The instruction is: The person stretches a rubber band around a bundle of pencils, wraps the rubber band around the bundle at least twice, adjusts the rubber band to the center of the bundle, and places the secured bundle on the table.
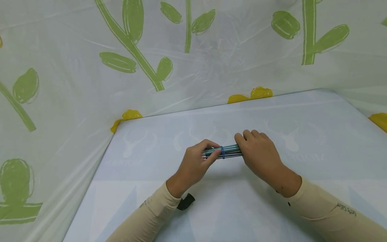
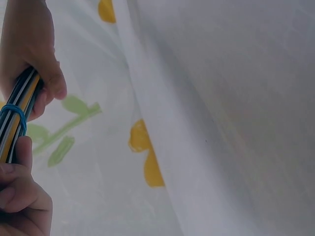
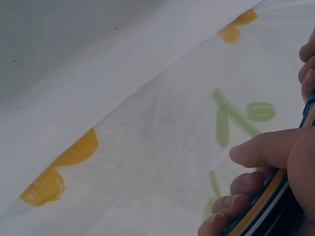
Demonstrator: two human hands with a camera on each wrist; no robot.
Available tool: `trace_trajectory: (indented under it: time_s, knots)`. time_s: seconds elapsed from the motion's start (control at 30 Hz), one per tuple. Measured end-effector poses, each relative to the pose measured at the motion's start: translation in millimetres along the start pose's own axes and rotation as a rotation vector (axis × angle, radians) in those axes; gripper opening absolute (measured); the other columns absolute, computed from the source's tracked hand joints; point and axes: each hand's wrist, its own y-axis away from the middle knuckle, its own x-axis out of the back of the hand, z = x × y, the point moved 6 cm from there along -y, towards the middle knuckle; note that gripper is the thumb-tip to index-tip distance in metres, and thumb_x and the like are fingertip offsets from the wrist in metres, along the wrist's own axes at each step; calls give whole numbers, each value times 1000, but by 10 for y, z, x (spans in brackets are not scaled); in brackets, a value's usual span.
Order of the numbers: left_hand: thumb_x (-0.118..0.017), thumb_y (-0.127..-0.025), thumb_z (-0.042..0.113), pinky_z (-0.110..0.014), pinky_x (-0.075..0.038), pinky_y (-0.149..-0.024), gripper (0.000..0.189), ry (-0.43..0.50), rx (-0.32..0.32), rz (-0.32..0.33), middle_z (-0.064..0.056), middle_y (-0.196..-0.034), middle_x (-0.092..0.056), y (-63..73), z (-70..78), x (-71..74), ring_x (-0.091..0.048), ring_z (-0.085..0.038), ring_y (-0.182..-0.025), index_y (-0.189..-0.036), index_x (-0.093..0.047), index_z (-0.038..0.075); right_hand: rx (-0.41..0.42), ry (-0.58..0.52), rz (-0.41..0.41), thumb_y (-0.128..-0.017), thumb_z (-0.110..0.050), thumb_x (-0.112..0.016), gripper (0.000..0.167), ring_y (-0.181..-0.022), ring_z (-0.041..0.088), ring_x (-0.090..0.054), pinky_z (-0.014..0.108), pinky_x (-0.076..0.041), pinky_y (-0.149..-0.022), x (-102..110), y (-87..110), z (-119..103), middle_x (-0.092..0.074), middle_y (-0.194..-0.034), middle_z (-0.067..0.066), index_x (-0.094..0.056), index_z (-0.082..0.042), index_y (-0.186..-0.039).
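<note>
Both hands hold a bundle of slim pencils (image 1: 232, 150) over the table, lying nearly level. A blue rubber band (image 1: 223, 152) circles it between the hands. The left hand (image 1: 195, 163) grips the left end, thumb in front and fingers behind, close beside the band. Around the other end curl the fingers of the right hand (image 1: 260, 153), covering that end in the head view. Black, white, yellow and teal lengths of the pencils (image 2: 27, 91) show in the left wrist view. The right wrist view has the pencils (image 3: 263, 199) between thumb and fingers.
A pale table (image 1: 127, 195) with faint deer-head prints lies below the hands. Behind it hangs a whitish sheet (image 1: 75, 74) with green leaves and yellow shapes. A small black object (image 1: 185, 202) shows beside the left sleeve (image 1: 151, 215).
</note>
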Motion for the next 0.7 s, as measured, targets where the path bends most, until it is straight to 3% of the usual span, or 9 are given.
trace_trajectory:
  time_s: [0.3, 0.53, 0.7]
  knots:
    - [-67, -97, 21, -17, -55, -68, 16, -34, -8, -15, -1, -89, -73, 2, -16, 0, -64, -5, -73, -108, -67, 10, -10, 12, -69, -77, -4, -84, 32, -64, 23, -52, 36, -49, -61, -52, -12, 3, -58, -73, 9, -55, -4, -91]
    - [-76, -88, 19, -16, -55, -80, 27, -101, -103, -32, 1, -104, -73, -7, 10, 11, -67, -6, -89, -111, -68, 9, -13, 26, -91, -78, -4, -84, 32, -64, 22, -51, 34, -47, -60, -79, -5, 10, -56, -72, 9, -54, -4, -90]
    - [-81, -83, 20, -19, -55, -83, 32, -142, -123, -39, 1, -105, -74, -16, 10, 12, -67, -7, -92, -112, -70, 10, -22, 29, -113, -77, -4, -84, 33, -65, 22, -52, 35, -48, -61, -98, -1, 2, -57, -74, 9, -55, -4, -92]
